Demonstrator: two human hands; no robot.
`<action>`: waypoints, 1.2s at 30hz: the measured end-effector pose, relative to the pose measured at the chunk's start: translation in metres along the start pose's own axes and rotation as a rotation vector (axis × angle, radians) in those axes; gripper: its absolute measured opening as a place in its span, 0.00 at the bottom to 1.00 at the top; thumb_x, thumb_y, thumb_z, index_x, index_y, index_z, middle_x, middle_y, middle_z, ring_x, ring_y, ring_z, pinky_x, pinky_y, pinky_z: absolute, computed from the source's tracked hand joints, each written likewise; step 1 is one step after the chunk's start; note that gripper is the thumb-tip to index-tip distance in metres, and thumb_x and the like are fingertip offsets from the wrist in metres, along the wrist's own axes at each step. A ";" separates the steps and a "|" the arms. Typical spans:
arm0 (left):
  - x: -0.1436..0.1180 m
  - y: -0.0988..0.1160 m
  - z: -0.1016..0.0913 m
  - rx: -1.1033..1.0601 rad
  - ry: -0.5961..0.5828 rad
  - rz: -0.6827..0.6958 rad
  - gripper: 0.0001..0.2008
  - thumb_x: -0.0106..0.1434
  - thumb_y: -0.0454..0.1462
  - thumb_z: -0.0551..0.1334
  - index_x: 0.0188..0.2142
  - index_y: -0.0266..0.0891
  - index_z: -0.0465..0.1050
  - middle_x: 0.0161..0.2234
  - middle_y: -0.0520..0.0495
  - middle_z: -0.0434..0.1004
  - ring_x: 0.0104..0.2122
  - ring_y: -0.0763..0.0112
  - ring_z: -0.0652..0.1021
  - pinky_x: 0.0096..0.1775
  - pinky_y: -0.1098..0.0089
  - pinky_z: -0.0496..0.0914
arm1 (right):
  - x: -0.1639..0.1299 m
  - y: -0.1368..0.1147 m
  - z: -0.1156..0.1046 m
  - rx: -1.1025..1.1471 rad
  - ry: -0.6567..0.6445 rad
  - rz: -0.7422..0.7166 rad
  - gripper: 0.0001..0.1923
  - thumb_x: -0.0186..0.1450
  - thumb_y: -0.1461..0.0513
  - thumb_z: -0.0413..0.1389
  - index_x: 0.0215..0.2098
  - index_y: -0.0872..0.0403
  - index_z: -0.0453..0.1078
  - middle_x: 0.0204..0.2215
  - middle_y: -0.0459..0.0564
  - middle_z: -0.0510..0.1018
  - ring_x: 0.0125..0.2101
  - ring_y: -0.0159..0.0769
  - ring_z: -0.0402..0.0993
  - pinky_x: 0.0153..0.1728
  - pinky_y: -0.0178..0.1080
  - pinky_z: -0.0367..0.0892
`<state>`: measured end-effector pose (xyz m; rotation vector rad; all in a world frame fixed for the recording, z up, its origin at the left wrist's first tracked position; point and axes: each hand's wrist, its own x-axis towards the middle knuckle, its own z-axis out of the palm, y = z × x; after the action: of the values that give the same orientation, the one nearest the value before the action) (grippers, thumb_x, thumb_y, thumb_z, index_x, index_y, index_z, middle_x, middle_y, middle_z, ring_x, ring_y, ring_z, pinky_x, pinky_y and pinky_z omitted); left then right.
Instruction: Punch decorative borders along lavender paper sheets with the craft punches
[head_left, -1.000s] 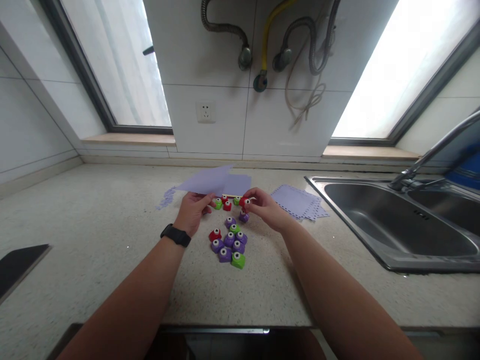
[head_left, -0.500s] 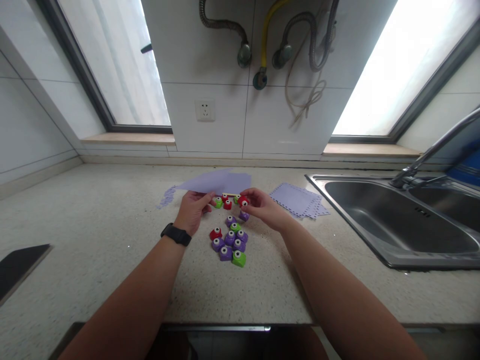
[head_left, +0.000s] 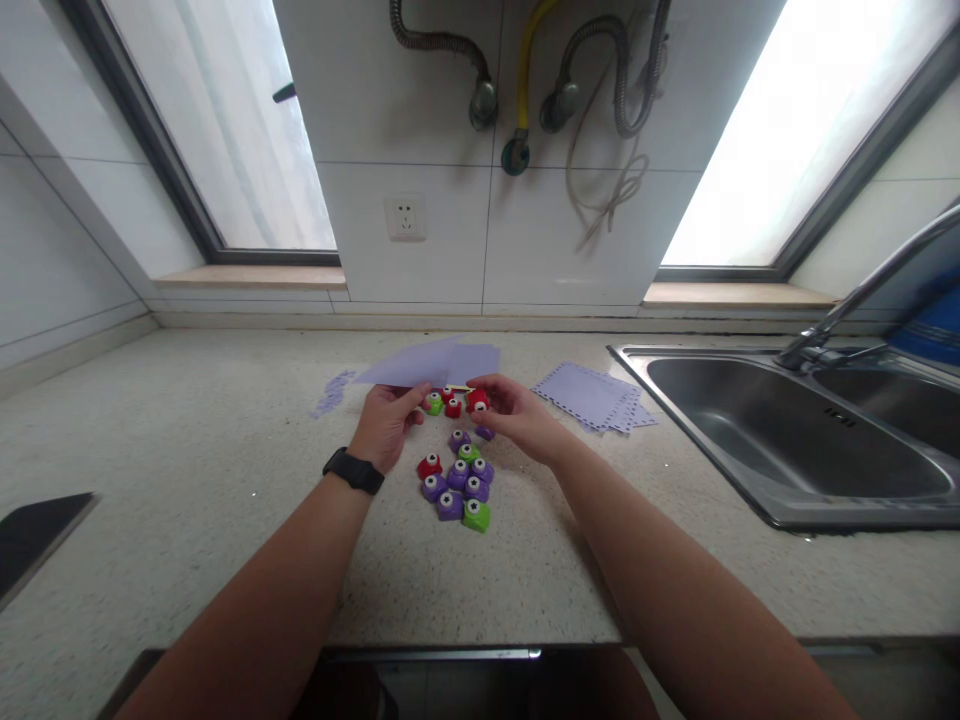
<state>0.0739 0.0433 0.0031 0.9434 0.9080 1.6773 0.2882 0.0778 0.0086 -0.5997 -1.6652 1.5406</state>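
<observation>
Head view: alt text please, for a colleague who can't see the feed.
A left hand holds a lilac paper sheet while the right hand pinches a small red craft punch above a cluster of punches on a speckled countertop. A stack of punched-edge paper and a steel sink lie to the right.

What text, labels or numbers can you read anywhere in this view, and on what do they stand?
No readable text anywhere in the head view.
Paper punches: white buttons carry small shape symbols, no letters.
Red punch in the right hand: no label legible.
Lilac paper sheet held by the left hand: blank.
Wall socket: no marking readable.
Black wristband: nothing visible.
</observation>
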 end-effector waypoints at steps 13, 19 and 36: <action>-0.015 -0.003 0.024 -0.189 -0.022 -0.122 0.20 0.49 0.41 0.79 0.32 0.35 0.72 0.25 0.54 0.64 0.24 0.81 0.65 0.23 0.79 0.61 | -0.002 -0.007 0.027 -0.199 0.012 -0.311 0.26 0.60 0.55 0.69 0.55 0.49 0.72 0.62 0.57 0.61 0.63 0.47 0.63 0.61 0.51 0.66; -0.021 -0.007 0.027 -0.142 -0.052 -0.116 0.20 0.52 0.44 0.77 0.35 0.35 0.73 0.27 0.54 0.62 0.26 0.81 0.64 0.24 0.79 0.59 | -0.001 -0.014 0.026 -0.140 -0.005 -0.337 0.21 0.64 0.56 0.66 0.55 0.47 0.74 0.58 0.55 0.68 0.59 0.44 0.69 0.63 0.51 0.66; -0.045 0.134 -0.045 0.619 -0.959 -0.378 0.12 0.59 0.47 0.72 0.40 0.45 0.85 0.29 0.42 0.80 0.26 0.68 0.75 0.28 0.71 0.66 | -0.018 -0.063 -0.021 -0.255 -0.101 -0.307 0.20 0.63 0.60 0.67 0.53 0.50 0.77 0.56 0.55 0.72 0.54 0.41 0.72 0.56 0.47 0.70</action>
<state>-0.0067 -0.0392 0.0954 1.6503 0.8386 0.4638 0.3257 0.0664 0.0653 -0.3769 -1.9464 1.1655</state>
